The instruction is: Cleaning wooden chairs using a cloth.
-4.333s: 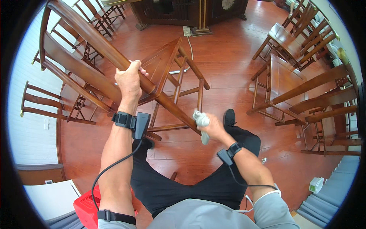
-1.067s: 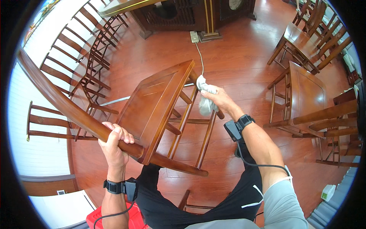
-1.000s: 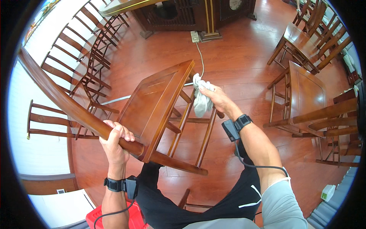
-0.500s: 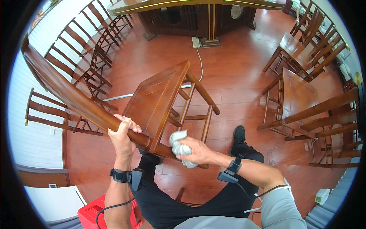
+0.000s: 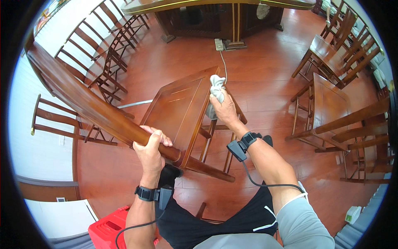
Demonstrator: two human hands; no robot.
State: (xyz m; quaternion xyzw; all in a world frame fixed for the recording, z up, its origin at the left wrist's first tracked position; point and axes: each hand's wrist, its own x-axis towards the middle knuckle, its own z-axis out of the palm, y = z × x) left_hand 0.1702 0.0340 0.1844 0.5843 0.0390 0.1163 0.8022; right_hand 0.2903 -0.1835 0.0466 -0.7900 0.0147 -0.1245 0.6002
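Note:
A dark brown wooden chair is tilted in front of me, its seat facing up and to the left. My left hand is wrapped round the chair's back post, close to where it meets the seat. In my right hand is a bunched, pale grey-white cloth. That hand presses the cloth against the seat's right edge, near the far corner, by the top of a front leg. The chair's legs and stretchers reach out to the right.
Several wooden chairs line the left wall, and more stand at the right. A large dark table is at the back, with a power strip and its cable on the floor. A red plastic stool sits at lower left.
My right hand has slid the cloth from the near leg to the far corner along the seat's edge. My left hand still grips the post; chair and hand appear slightly further right.

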